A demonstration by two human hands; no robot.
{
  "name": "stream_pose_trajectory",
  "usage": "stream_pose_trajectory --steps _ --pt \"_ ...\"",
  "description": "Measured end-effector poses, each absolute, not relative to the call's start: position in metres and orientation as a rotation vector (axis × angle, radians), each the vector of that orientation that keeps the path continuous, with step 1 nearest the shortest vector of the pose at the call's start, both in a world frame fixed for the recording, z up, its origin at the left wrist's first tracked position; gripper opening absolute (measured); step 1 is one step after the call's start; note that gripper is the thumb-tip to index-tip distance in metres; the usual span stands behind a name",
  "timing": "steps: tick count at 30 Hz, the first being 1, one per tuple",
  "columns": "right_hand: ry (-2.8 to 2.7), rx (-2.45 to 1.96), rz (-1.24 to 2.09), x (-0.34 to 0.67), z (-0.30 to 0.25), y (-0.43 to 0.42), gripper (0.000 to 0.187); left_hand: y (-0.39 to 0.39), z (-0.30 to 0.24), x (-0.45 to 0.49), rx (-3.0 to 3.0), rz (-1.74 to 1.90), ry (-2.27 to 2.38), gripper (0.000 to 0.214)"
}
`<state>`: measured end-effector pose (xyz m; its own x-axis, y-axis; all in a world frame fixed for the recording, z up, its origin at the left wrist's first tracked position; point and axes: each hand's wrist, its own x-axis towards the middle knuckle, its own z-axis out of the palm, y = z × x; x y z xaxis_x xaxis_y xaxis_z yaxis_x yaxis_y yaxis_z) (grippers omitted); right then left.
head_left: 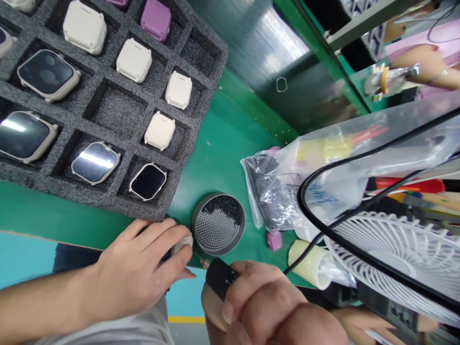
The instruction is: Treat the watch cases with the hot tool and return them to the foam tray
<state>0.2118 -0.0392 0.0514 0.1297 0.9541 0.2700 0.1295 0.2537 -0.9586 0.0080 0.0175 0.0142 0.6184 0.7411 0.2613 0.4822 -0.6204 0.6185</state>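
Note:
My left hand is closed round a small cream watch case, only partly showing past my fingertips, at the near edge of the green mat. My right hand grips a black corded electric screwdriver; its tip points at the case. Just beyond stands a round grey dish with a dimpled floor and a heap of tiny black screws. A grey foam tray at the upper left holds several watch bodies, some cream backs up, some screens up, some purple.
A clear plastic bag of dark parts lies right of the dish, with a small purple part and a tape roll near it. A white fan and black cable fill the right. Another person's arm is at the top right.

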Motion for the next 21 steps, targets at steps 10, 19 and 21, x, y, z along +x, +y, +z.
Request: stream_pose_trajectory --steps 10,19,21 --pt "-1.203 -1.16 1.005 0.227 0.056 -0.055 0.025 0.021 0.018 0.011 2.197 0.799 1.0 0.016" --pt "-1.201 -1.034 0.984 0.22 0.058 -0.043 0.027 0.02 0.017 0.009 2.199 0.818 1.002 0.01" --pt "-1.16 -1.024 0.983 0.216 0.055 -0.047 0.035 0.02 0.017 0.009 2.199 0.822 1.002 0.01"
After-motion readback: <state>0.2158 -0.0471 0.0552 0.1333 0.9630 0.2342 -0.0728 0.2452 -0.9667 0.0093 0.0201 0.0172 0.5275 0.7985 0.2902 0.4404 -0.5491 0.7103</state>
